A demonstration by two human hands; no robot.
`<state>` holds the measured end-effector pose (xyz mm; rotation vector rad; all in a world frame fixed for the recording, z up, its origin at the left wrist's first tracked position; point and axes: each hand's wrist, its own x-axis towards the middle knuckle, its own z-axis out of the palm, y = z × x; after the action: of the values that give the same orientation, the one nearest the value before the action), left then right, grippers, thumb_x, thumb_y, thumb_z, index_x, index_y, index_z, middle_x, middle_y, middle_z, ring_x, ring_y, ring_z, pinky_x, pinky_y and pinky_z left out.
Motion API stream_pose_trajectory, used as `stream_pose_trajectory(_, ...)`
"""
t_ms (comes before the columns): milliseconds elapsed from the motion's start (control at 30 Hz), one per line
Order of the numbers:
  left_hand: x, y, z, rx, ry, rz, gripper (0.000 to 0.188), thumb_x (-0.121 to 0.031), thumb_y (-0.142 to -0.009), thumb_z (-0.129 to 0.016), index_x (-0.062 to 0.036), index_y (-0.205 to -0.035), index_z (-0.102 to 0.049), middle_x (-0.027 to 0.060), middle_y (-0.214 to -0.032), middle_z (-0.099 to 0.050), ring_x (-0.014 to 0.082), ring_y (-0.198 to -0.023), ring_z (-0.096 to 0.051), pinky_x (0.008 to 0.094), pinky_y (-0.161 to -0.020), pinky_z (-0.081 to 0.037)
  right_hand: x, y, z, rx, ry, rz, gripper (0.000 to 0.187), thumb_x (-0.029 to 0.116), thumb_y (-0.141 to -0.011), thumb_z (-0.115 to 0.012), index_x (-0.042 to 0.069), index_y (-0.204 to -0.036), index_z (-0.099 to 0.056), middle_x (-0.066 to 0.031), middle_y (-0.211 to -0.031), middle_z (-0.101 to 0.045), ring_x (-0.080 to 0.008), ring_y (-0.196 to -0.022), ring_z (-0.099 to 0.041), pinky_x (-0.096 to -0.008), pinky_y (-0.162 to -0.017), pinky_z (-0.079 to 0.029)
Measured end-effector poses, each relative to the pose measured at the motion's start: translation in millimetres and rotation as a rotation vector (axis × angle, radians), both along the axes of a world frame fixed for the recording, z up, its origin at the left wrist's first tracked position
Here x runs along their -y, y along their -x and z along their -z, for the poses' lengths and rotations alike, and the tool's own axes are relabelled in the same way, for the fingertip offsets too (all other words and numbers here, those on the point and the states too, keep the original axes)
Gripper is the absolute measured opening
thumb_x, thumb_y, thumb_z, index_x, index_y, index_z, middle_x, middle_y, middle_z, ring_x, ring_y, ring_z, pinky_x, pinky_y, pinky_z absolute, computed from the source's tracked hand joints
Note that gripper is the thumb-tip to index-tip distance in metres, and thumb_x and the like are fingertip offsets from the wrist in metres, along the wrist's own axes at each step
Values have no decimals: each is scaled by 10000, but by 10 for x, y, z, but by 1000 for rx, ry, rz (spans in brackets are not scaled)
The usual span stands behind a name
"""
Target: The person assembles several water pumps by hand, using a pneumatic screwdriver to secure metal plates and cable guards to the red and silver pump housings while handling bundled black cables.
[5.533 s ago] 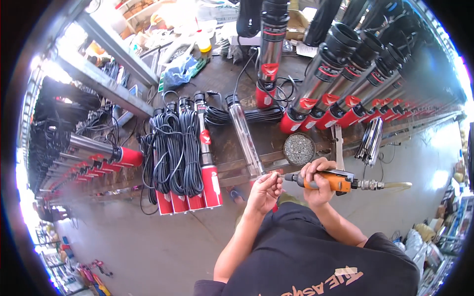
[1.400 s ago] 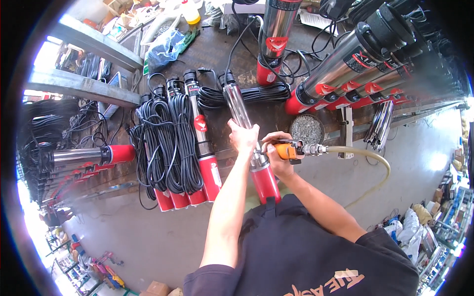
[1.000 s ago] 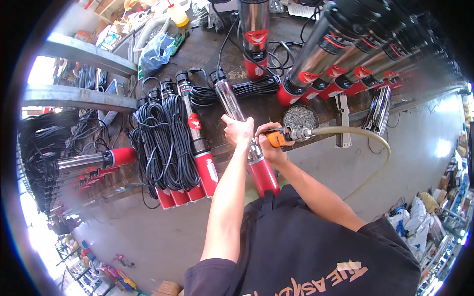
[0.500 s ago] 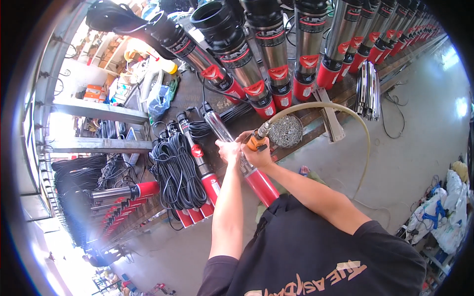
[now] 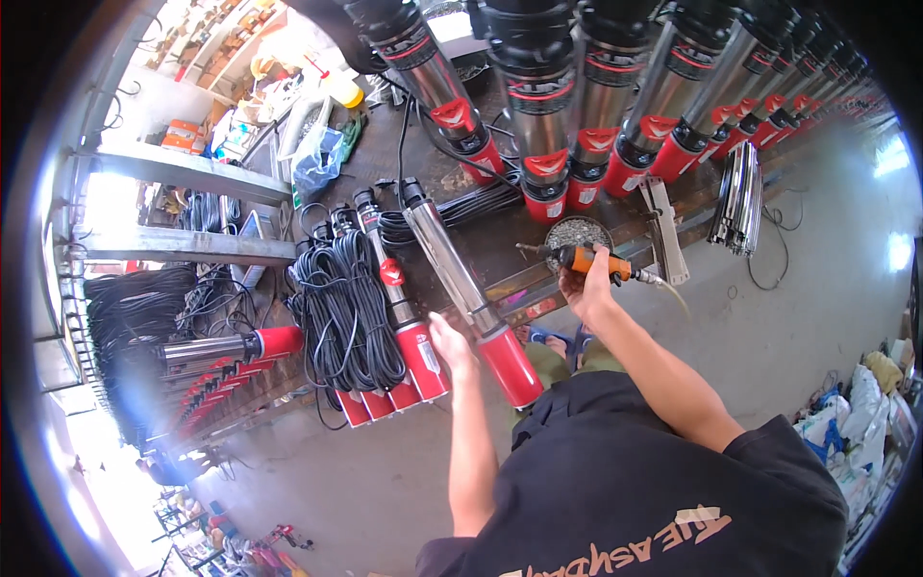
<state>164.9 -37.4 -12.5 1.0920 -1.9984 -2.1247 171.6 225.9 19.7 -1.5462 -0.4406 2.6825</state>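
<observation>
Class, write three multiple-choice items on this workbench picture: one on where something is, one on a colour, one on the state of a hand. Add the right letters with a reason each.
1. Where is the round dish of small metal parts?
A. On the floor by the feet
B. On the bench, just above the right hand
C. On the grey shelf at left

2. What colour is the end of the pump at the left hand?
A. Red
B. Blue
C. Yellow

3. What is the right hand doing?
A. Hanging free
B. Resting flat on the bench
C. Gripping an orange tool with a hose

Answers:
1 B: the dish lies on the bench, right above the right hand.
2 A: the pump is steel with a red end beside the left hand.
3 C: its fingers close round the orange tool.
</observation>
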Motion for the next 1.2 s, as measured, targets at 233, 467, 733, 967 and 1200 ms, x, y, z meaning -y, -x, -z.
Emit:
stream_pose_trajectory(233,-538,-271,-383,247,1018,333,1001,-426,-663,-906,15,-1398,-390,244,-1268,-549,431,-1201,-536,534,-1029,-418,92,330,-51,-66,338,-296,614,564,-943,-531,-25,-1054,-664,-115,-939,-711,-171,-703,-672,-296,-618,-575)
stream_pose_trajectory(467,-386,-149,-569,368,899,311,727,-302,-652,-877,-14,-1190,-482,233,-1095,-625,416,-1036,-635,492,-926,-505,1147,1644,-164,-632,-2625,-1338,607,107,-785,-650,-26,-1361,-514,-173,-1300,-573,-337,-1209,-548,-446,-1065,-420)
stream_pose_trajectory(733,-86,-41,-580,292,693,276,727,-269,-581,-849,13,-1144,-487,236,-1064,-657,404,-1014,-670,489,-902,-546,997,2263,197,-555,-2749,-1726,380,128,-830,-653,98,-1202,-585,-119,-994,-666,-272,-948,-679,-381,-793,-510)
stream_pose_trajectory(967,58,367,-791,321,757,277,837,-311,-574,-891,17,-1214,-462,228,-1103,-668,377,-1031,-689,456,-894,-572,1528,2222,-1056,-140,-2954,-1931,48,163,-785,-703,177,-771,-746,-38,-790,-745,-257,-770,-727,-406,-719,-521)
stream_pose_trajectory(1200,86,760,-577,439,845,379,915,-363,-580,-910,-13,-1278,-433,212,-1186,-667,349,-1104,-685,433,-943,-567,1564,1660,-2820,-260,-2952,-2254,285,287,-836,-701,168,-1078,-796,-36,-1064,-773,-193,-1037,-721,-380,-863,-493)
